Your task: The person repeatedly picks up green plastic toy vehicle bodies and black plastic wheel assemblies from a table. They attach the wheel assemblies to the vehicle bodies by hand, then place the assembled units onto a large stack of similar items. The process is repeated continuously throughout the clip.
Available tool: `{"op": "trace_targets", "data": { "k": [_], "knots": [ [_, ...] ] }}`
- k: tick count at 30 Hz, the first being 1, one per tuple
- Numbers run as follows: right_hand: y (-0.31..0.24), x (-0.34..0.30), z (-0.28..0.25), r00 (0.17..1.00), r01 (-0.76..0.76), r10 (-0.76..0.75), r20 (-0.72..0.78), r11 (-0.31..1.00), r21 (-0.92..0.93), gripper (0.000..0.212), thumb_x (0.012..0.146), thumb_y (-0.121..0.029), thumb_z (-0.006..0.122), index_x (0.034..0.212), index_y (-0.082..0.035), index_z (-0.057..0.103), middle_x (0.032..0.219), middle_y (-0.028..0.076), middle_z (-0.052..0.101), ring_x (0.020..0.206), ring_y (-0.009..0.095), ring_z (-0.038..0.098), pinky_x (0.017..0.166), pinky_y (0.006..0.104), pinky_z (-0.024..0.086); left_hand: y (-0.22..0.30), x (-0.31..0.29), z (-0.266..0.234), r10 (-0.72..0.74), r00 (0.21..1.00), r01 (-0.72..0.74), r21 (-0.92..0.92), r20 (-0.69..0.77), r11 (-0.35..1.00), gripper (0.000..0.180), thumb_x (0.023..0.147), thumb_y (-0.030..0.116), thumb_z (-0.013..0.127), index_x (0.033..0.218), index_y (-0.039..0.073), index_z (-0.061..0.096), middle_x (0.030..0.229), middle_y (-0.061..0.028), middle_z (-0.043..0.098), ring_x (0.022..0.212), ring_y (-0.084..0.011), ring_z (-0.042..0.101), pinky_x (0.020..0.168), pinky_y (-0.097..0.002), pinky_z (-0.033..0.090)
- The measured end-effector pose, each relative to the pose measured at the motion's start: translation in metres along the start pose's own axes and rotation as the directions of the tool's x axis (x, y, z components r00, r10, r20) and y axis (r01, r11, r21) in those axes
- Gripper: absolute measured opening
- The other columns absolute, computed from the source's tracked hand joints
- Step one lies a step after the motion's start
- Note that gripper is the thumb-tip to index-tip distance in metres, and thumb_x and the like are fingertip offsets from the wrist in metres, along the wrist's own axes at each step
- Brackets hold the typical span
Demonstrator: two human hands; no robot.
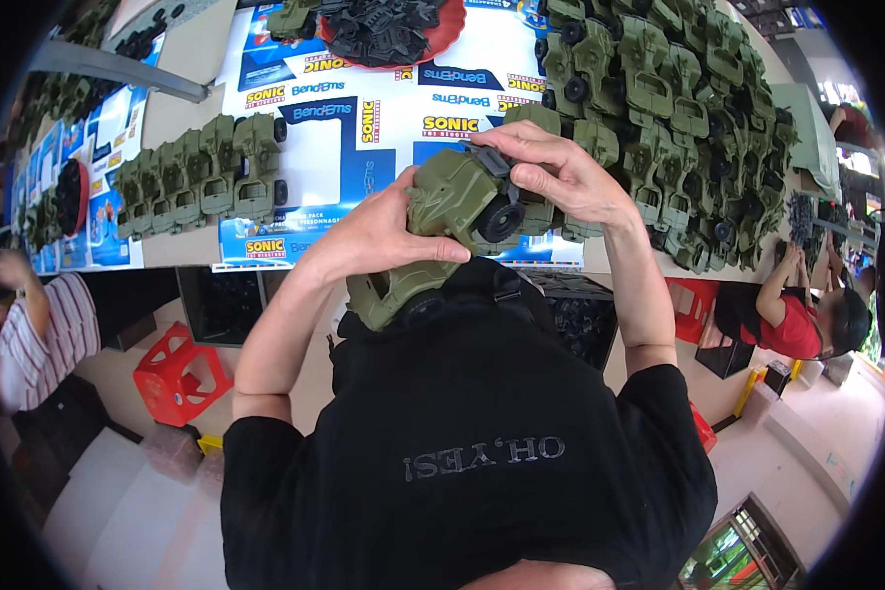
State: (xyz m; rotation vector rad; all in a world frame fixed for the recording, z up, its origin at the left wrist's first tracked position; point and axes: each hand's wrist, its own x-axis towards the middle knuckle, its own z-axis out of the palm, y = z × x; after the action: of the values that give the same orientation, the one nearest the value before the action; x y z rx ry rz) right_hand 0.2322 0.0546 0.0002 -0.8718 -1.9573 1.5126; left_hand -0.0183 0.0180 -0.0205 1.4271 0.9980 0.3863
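An olive-green toy truck [447,202] with black wheels is held tilted above the table's near edge, close to my chest. My left hand [379,231] is closed around its body, with the thumb lying along the near side. At the truck's far right end, my right hand [565,172] pinches a dark plastic part [490,157] between thumb and fingers. That part lies against the truck, next to a front wheel; whether it is fastened there cannot be seen. Some right fingertips are hidden behind it.
Similar green trucks [202,177] stand in a row at left, and a large stack of trucks [659,108] fills the right. A red tray [459,34] of black parts sits at the back. Printed sheets [334,162] cover the table. Co-workers [49,339] are at both sides; a red stool [177,379] stands below.
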Motion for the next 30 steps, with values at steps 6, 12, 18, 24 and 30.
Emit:
{"op": "trace_targets", "data": {
  "k": [6,12,18,24,30],
  "knots": [
    [0.01,-0.002,0.008,0.991,-0.118,0.124,-0.048,0.986,0.115,0.052,0.096,-0.042,0.042,0.129,-0.001,0.05,0.127,0.012,0.052,0.12,0.023,0.044,0.102,0.0352,0.033,0.011,0.003,-0.012,-0.039,0.995,0.045,-0.062,0.087,0.997,0.097,0.063,0.056,0.078,0.128,-0.007,0.041,0.105,-0.0194,0.06,0.097,-0.0267,0.059,0.082,-0.0332,0.048],
    [0.03,0.0,0.014,0.964,-0.234,0.264,0.001,0.853,0.467,0.055,0.097,-0.04,0.041,0.129,0.005,0.047,0.129,0.013,0.05,0.124,0.022,0.042,0.103,0.0354,0.034,0.014,0.005,-0.015,-0.151,0.986,0.156,-0.058,0.076,0.986,0.094,0.062,0.061,0.075,0.122,-0.006,0.05,0.087,-0.0125,0.058,0.081,-0.0209,0.059,0.071,-0.0301,0.047],
    [0.039,0.004,0.017,0.986,-0.113,0.15,-0.08,0.931,0.347,0.047,0.098,-0.038,0.04,0.124,-0.001,0.055,0.121,0.008,0.053,0.114,0.019,0.047,0.1,0.0323,0.034,0.01,0.005,-0.016,-0.181,0.981,0.186,-0.082,0.074,0.979,0.095,0.061,0.06,0.076,0.122,-0.006,0.049,0.089,-0.0139,0.06,0.083,-0.0216,0.06,0.071,-0.0305,0.047],
    [0.021,0.001,0.011,0.992,-0.049,0.081,-0.099,0.956,0.29,0.044,0.096,-0.037,0.046,0.103,0.002,0.065,0.106,0.008,0.056,0.096,0.015,0.051,0.088,0.0298,0.04,-0.004,0.003,-0.009,0.041,0.999,-0.04,-0.02,0.03,0.999,0.092,0.057,0.053,0.081,0.125,-0.001,0.049,0.09,-0.0148,0.062,0.079,-0.0242,0.062,0.072,-0.0342,0.048],
    [0.0,0.005,0.039,0.882,-0.125,0.225,-0.415,0.959,0.254,0.045,0.097,-0.037,0.045,0.078,0.0,0.061,0.083,0.003,0.057,0.073,0.009,0.05,0.071,0.0229,0.04,0.019,-0.003,0.007,0.265,0.964,-0.246,0.486,0.03,0.839,0.095,0.06,0.036,0.082,0.136,0.007,0.033,0.108,-0.0203,0.053,0.096,-0.039,0.056,0.079,-0.0428,0.047]
  ]
}}
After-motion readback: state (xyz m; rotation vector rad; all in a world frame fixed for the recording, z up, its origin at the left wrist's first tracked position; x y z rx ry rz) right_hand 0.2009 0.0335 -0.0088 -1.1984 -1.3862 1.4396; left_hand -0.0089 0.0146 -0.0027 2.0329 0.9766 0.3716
